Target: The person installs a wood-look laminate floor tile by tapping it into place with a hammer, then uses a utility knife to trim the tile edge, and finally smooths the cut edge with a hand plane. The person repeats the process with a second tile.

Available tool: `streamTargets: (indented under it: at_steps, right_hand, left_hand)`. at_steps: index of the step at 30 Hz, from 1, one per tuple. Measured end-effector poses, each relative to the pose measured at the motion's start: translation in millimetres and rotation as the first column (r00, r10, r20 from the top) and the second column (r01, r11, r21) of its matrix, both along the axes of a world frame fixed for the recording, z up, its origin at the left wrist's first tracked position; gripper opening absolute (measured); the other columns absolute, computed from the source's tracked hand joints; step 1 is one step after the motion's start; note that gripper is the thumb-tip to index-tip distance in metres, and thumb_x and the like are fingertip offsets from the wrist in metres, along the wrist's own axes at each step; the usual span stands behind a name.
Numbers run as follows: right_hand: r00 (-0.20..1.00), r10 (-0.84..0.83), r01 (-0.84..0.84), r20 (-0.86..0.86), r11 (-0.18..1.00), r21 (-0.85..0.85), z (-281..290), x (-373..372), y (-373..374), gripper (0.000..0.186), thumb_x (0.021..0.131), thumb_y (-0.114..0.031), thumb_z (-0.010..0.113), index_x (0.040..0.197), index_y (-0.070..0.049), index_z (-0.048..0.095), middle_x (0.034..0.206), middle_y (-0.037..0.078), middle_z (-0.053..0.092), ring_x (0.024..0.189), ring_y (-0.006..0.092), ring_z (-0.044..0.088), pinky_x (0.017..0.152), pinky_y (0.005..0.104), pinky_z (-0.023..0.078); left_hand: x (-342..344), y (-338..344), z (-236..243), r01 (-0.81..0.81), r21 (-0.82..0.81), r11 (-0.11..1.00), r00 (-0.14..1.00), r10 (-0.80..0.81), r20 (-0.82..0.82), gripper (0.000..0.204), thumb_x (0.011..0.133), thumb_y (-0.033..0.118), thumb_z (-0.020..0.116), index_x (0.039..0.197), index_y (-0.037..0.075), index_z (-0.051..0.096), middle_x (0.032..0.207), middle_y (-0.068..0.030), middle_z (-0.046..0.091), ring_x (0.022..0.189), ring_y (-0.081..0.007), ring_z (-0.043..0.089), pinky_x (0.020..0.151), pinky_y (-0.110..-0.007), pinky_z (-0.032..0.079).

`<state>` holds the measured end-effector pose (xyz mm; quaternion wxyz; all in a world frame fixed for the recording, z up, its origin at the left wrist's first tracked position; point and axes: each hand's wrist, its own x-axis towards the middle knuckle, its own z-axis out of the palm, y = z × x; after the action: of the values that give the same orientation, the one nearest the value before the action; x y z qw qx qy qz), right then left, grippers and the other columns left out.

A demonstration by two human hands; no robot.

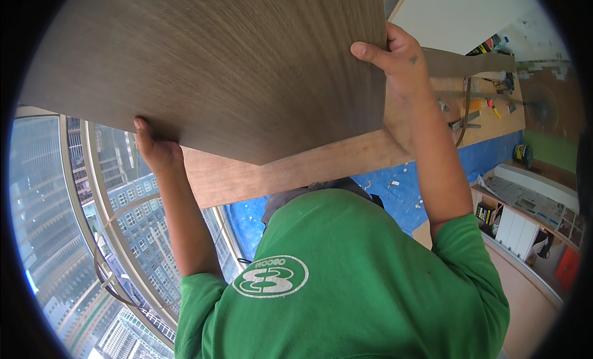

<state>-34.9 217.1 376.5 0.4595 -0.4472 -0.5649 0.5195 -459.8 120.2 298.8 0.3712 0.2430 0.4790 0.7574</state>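
Note:
A large brown wood-grain panel (247, 68) fills the upper part of the view, tilted and raised in front of me. My left hand (157, 152) grips its lower left edge, thumb on the face and the other fingers hidden behind it. Around the right edge closes my right hand (398, 59), its thumb lying on the panel's face and the fingers behind. Beneath the panel stretches a plywood worktop (228, 173), partly covered by it.
Several hand tools and an orange-yellow item (475, 104) lie on the worktop's right side. Blue sheeting (395, 186) with scraps covers the floor. Tall windows (37, 192) run along my left. A white shelf unit (517, 235) stands at right, and a pale board (457, 19) behind.

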Motion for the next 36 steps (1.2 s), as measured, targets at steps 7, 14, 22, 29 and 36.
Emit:
streamTargets:
  at_steps: [7,14,22,29,36]
  right_hand:
    - [0.996,-0.041,0.038,0.084,0.999,0.039,12.7,7.8,-1.0,0.049,0.080,-0.025,0.090,0.115,0.004,0.072,0.098,0.007,0.074,0.089,0.0132,0.068,0.083,0.0281,0.054]
    - [0.966,-0.099,0.083,0.241,0.994,0.077,38.0,21.4,-13.8,0.049,0.082,-0.023,0.086,0.120,0.003,0.070,0.102,0.007,0.074,0.090,0.0119,0.066,0.082,0.0275,0.053]
    - [0.889,-0.153,0.188,0.431,0.981,-0.039,31.4,57.1,-22.5,0.036,0.093,-0.037,0.077,0.098,-0.002,0.071,0.085,-0.003,0.062,0.078,0.0078,0.053,0.073,0.0269,0.045]
    - [0.786,0.059,0.126,0.615,0.959,-0.253,-56.5,57.0,-35.8,0.045,0.093,-0.041,0.076,0.086,0.003,0.068,0.075,-0.001,0.058,0.072,0.0109,0.049,0.065,0.0318,0.043]
    - [0.762,0.252,0.096,0.597,0.867,-0.490,-152.1,11.6,-40.4,0.053,0.090,-0.046,0.076,0.103,0.005,0.075,0.096,0.014,0.075,0.087,0.0209,0.069,0.078,0.0341,0.053]
  left_hand:
    - [30.5,-6.8,2.7,-0.020,-0.049,0.999,0.994,0.026,0.111,0.064,0.101,0.045,0.061,0.144,0.000,0.048,0.148,-0.0126,0.050,0.141,-0.0264,0.041,0.121,-0.047,0.028]
    - [75.0,-36.8,-18.3,0.043,-0.076,0.996,0.977,-0.026,0.213,0.066,0.099,0.045,0.065,0.143,0.000,0.049,0.145,-0.0131,0.053,0.138,-0.0268,0.045,0.118,-0.044,0.033]
    - [130.7,-124.1,-64.0,0.372,-0.295,0.880,0.818,-0.161,0.552,0.076,0.096,0.049,0.070,0.149,0.001,0.042,0.154,-0.0121,0.048,0.144,-0.0278,0.043,0.120,-0.045,0.032]
    - [147.1,-206.5,-107.4,0.529,-0.395,0.751,0.681,-0.098,0.726,0.077,0.098,0.049,0.066,0.155,0.005,0.037,0.161,-0.0116,0.040,0.149,-0.0299,0.036,0.123,-0.050,0.027]
    - [129.4,-263.6,-148.5,0.470,-0.463,0.751,0.732,-0.039,0.680,0.064,0.102,0.039,0.063,0.154,0.011,0.038,0.158,-0.0072,0.046,0.146,-0.0307,0.042,0.119,-0.053,0.032]
